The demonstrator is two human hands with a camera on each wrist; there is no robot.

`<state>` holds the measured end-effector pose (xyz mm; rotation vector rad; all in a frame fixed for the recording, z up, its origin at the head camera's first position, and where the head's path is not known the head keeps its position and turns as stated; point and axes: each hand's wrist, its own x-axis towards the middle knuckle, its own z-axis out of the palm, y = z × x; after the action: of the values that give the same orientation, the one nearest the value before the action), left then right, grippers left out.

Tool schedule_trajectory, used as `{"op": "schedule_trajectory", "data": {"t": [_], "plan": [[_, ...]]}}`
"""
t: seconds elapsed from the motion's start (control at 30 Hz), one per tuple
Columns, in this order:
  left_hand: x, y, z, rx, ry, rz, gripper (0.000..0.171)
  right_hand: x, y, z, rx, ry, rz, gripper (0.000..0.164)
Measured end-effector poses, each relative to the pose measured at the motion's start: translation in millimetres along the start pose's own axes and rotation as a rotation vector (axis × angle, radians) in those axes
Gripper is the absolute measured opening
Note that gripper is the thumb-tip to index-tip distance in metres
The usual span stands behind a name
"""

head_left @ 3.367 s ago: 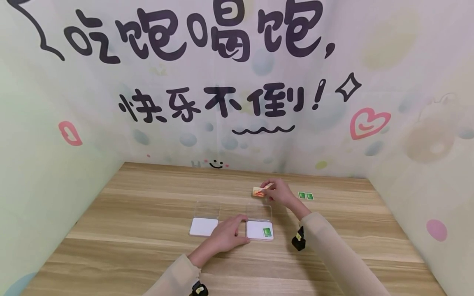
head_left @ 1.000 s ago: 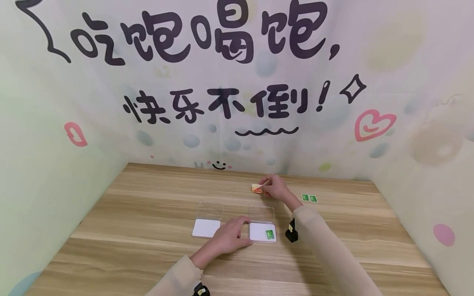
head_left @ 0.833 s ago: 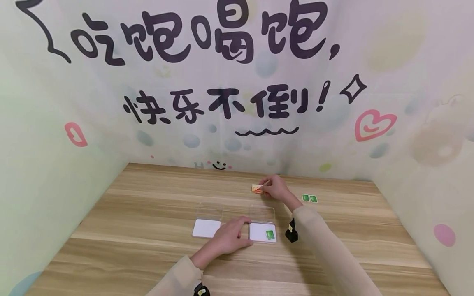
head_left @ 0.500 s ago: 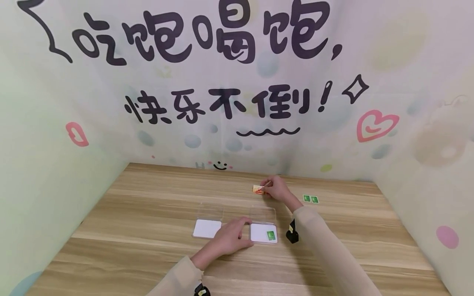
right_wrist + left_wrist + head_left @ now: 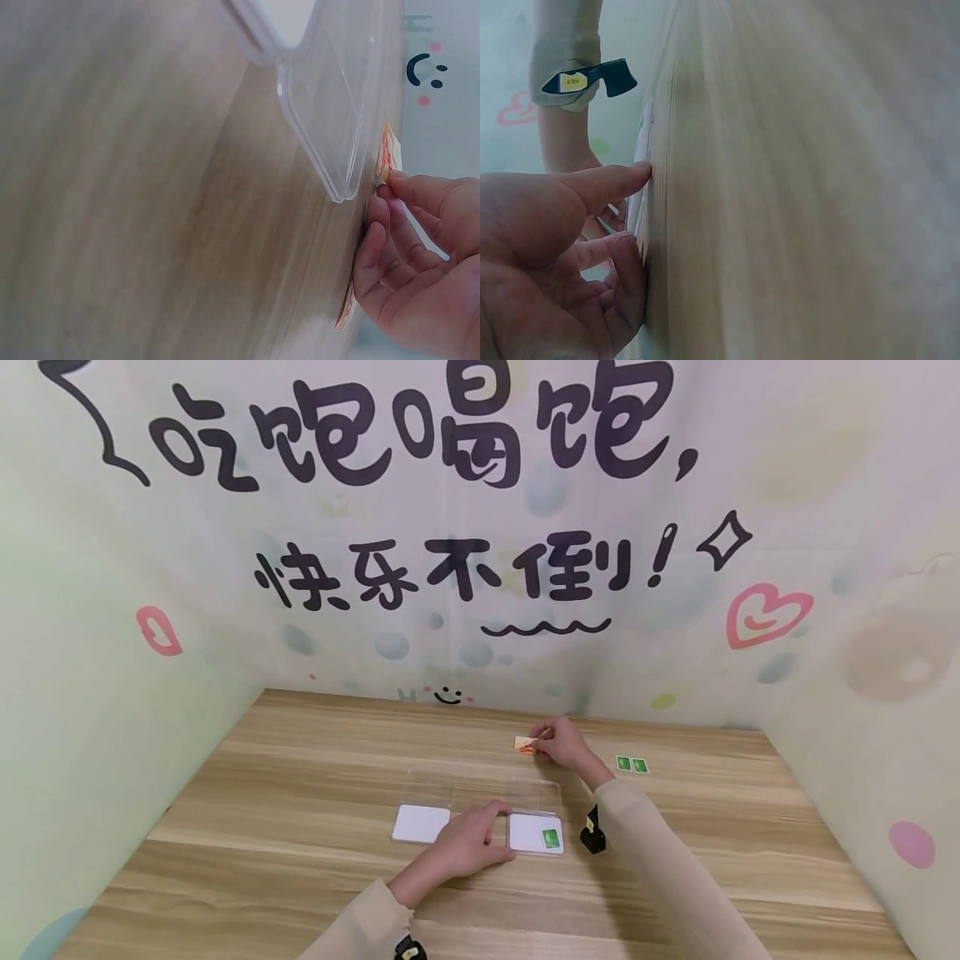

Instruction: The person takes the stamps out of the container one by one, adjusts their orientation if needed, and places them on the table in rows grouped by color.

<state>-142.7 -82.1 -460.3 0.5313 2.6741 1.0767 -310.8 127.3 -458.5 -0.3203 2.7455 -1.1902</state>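
My right hand (image 5: 564,743) pinches a small orange-and-cream stamp-like piece (image 5: 522,744) between thumb and fingertips, close above the table's far side. Below that hand, the right wrist view shows the edge of another orange piece (image 5: 345,306), largely hidden. My left hand (image 5: 467,842) grips the left side of an open clear plastic case (image 5: 536,850), its thumb at the near corner and fingers at the far one. White backing fills this case, and a green stamp-like piece (image 5: 552,838) lies at its right. The hinged clear lid (image 5: 536,793) lies folded back.
A second open clear case with a white insert (image 5: 420,822) lies left of my left hand, its lid (image 5: 427,787) folded back. Two green stamp-like pieces (image 5: 632,764) lie side by side to the right of my right hand. A printed backdrop (image 5: 465,652) rises behind the wooden table (image 5: 300,860).
Since the earliest frame, my right hand has shifted slightly towards the back with the orange piece. Over the last second both hands stay almost still. The head view has drifted a little.
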Motion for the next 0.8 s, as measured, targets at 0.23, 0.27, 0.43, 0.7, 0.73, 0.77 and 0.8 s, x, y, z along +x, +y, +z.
{"op": "schedule_trajectory", "data": {"t": [0.23,0.27,0.43,0.7,0.73,0.77,0.8], "plan": [[-0.4,1.4,-1.3,0.001,0.000,0.015,0.059,-1.4,-0.9,-1.5,-0.032,0.002,-0.029,0.009],[-0.7,1.8,-1.7,-0.001,0.001,0.018,0.059,-1.8,-1.2,-1.5,-0.036,0.002,-0.032,0.009],[-1.2,2.5,-1.9,-0.001,0.003,0.022,0.059,-1.2,0.7,-0.2,-0.064,0.011,-0.037,0.008],[-0.4,1.2,-0.7,0.008,0.004,0.025,0.058,0.1,3.2,1.8,-0.071,0.014,-0.043,0.007],[-0.4,1.1,-0.7,0.009,0.003,0.024,0.058,0.3,3.3,1.7,-0.070,0.014,-0.043,0.007],[-0.3,1.1,-0.7,0.009,0.002,0.022,0.058,0.4,3.4,1.6,-0.069,0.015,-0.045,0.007],[-0.3,1.4,-1.0,0.009,0.001,0.022,0.058,0.5,3.5,1.5,-0.068,0.016,-0.046,0.006]]}}
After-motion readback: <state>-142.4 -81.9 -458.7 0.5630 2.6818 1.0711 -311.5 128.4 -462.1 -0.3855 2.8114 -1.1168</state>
